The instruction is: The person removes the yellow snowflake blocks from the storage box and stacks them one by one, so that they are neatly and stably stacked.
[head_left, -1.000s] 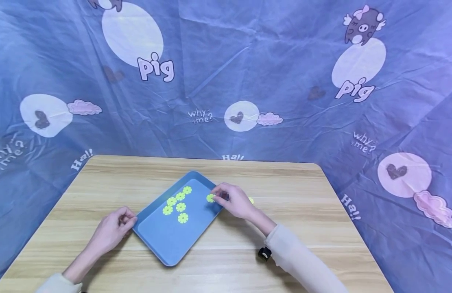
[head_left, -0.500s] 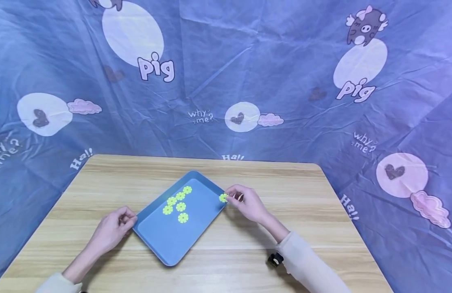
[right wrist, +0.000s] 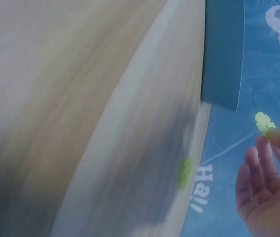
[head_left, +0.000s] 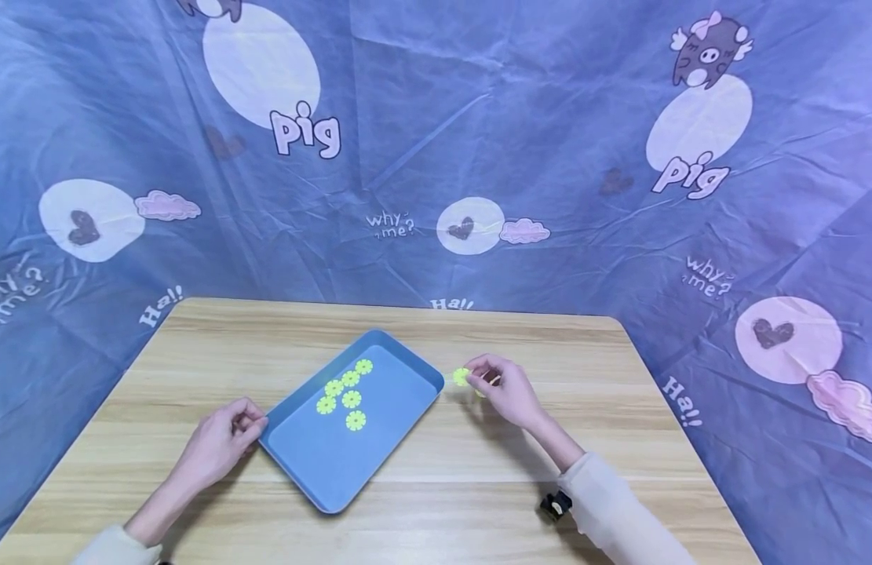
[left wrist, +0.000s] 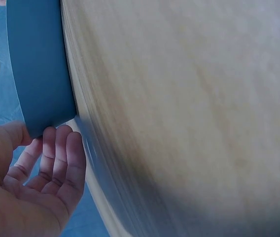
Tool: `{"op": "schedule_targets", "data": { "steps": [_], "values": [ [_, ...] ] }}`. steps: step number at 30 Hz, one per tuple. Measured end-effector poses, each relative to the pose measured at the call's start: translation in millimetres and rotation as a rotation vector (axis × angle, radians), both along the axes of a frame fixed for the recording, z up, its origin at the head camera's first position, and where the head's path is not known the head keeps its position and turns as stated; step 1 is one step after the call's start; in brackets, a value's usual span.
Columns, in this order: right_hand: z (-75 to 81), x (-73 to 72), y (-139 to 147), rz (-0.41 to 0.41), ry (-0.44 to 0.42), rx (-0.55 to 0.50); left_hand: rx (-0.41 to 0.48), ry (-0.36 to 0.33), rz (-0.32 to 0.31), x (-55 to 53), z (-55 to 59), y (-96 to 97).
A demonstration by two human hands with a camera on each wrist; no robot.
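Thumb and fingertips of my left hand (head_left: 220,443) pinch the left corner of a blue tray (head_left: 322,479); the left wrist view shows them at the wall's end (left wrist: 41,64). Several yellow-green snowflake discs (head_left: 352,399) lie flat in the tray's upper left part. Off the tray's right corner, my right hand (head_left: 506,392) pinches one yellow-green snowflake disc (head_left: 461,377) between thumb and index finger, raised above the table. Below that hand, another yellow-green disc (right wrist: 185,173) lies on the table, mostly hidden by the hand in the head view.
The wood-grain table (head_left: 217,337) carries the tray near its middle. Behind the table hangs a blue cloth (head_left: 407,157) with printed pigs and words. A small black object (head_left: 555,505) shows at the right sleeve.
My right hand has moved right with the pinched disc, from over the tray to beyond its right corner. My left hand stays at the tray's left corner.
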State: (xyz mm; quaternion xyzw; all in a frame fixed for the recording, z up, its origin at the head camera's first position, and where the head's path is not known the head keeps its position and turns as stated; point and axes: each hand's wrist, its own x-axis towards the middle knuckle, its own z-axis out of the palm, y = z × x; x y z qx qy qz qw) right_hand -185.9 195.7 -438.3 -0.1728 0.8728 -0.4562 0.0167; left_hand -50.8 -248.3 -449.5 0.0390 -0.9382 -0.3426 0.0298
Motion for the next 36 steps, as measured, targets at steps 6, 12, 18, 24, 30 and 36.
{"op": "schedule_targets", "data": {
  "steps": [6,12,18,24,30,36],
  "values": [
    [-4.5,-5.2,13.4,-0.053,-0.021,-0.044,0.013,-0.010,-0.002,0.3,2.3,0.1],
    [-9.5,-7.8,23.5,-0.069,-0.060,-0.067,0.020,-0.018,0.003,0.1,3.9,1.2],
    [-13.1,-10.2,31.1,-0.041,-0.138,-0.084,0.022,-0.023,0.002,-0.2,4.7,1.0],
    [-18.7,-14.5,37.0,-0.015,-0.201,-0.105,0.024,-0.018,-0.001,0.0,5.1,0.6],
    [-24.1,-18.6,39.3,-0.027,-0.231,-0.089,0.017,-0.013,0.001,-0.2,5.3,0.9],
    [-28.1,-20.7,40.6,-0.032,-0.283,-0.083,0.009,-0.006,0.001,0.5,5.8,1.9]
  ]
}}
